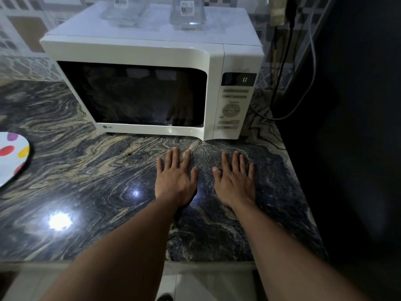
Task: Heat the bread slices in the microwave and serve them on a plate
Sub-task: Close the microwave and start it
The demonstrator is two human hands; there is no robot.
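Observation:
A white microwave (217, 61) stands at the back of the marble counter (86, 181) with its dark door closed; what is inside cannot be seen. Its display (244, 79) glows green. My left hand (175, 179) and my right hand (235, 181) both lie flat on the counter just in front of the microwave, fingers straight, holding nothing. A white plate with coloured dots (12, 157) sits at the far left edge of the counter, partly cut off by the frame. No bread is visible.
Two clear glass containers (188, 14) stand on top of the microwave. Cables (284, 61) hang down to the right of it beside a tall dark surface (358, 127). The counter's front edge runs just below my forearms.

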